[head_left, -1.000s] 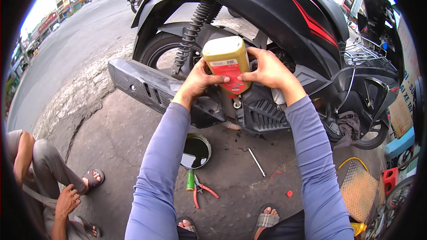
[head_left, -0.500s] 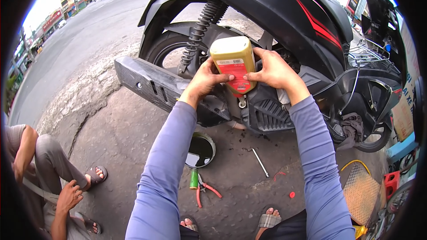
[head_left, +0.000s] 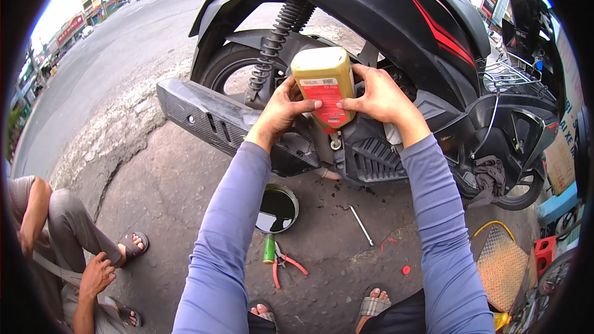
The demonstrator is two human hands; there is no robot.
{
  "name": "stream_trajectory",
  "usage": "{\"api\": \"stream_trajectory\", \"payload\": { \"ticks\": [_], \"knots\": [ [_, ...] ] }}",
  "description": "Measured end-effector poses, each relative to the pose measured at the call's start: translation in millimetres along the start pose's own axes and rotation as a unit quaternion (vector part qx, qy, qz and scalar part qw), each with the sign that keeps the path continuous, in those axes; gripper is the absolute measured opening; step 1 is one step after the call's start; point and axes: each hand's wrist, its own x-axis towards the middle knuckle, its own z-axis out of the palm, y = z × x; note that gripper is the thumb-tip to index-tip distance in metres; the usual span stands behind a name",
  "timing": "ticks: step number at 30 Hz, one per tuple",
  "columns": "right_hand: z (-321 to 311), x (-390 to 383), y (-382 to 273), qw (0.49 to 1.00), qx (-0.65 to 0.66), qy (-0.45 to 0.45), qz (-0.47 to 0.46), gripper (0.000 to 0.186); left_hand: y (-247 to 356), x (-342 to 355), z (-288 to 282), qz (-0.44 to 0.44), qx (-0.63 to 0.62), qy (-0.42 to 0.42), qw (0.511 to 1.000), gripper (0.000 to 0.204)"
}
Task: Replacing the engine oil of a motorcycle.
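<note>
A yellow plastic bottle with a red label [head_left: 322, 71] is upside down, its neck at an opening low on the black scooter [head_left: 433, 18]. My left hand [head_left: 286, 108] grips the bottle's left side and my right hand [head_left: 380, 102] its right, thumbs on the label. Below them on the pavement lie a round pan of dark liquid [head_left: 278, 204], a green cylinder [head_left: 269, 247], red-handled pliers [head_left: 293, 265], a metal wrench [head_left: 360, 226] and a small red cap [head_left: 406, 270].
A seated person [head_left: 65, 222] is at left, beside my left arm. The black exhaust cover [head_left: 192, 111] juts leftward. At right are a grey rag [head_left: 486, 179], a woven seat [head_left: 501, 266] and a red crate [head_left: 543, 255]. The road [head_left: 80, 86] runs behind.
Both hands still grip the inverted bottle at the scooter. The whole view, scooter included, has shifted slightly right since a second ago; otherwise little differs.
</note>
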Motion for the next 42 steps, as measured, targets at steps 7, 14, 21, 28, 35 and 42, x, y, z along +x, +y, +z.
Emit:
{"api": "stream_trajectory", "payload": {
  "ticks": [7, 14, 21, 28, 35, 42],
  "knots": [
    [-2, -2, -7, 0.999, 0.004, 0.012, 0.035, 0.076, -1, 0, 0, 0.002, -0.012, -0.007, 1.0, 0.081],
    [1, 0, -1, 1.0, 0.001, 0.013, 0.012, 0.072, -2, 2, -2, 0.002, -0.014, -0.003, 1.0, 0.08],
    [1, 0, 1, 1.0, 0.004, 0.011, 0.003, 0.073, -1, 2, 0, 0.001, -0.014, -0.012, 1.0, 0.074],
    [0, 1, -4, 1.0, 0.002, 0.01, 0.025, 0.077, -2, 2, -3, 0.003, -0.003, -0.015, 1.0, 0.074],
    [1, 0, -1, 0.999, 0.006, 0.026, 0.019, 0.079, -1, 1, -1, -0.001, -0.004, 0.006, 1.0, 0.076],
    [-1, 0, -4, 1.0, 0.005, 0.01, 0.027, 0.08, -1, 2, -1, -0.005, 0.003, -0.002, 1.0, 0.076]
  ]
}}
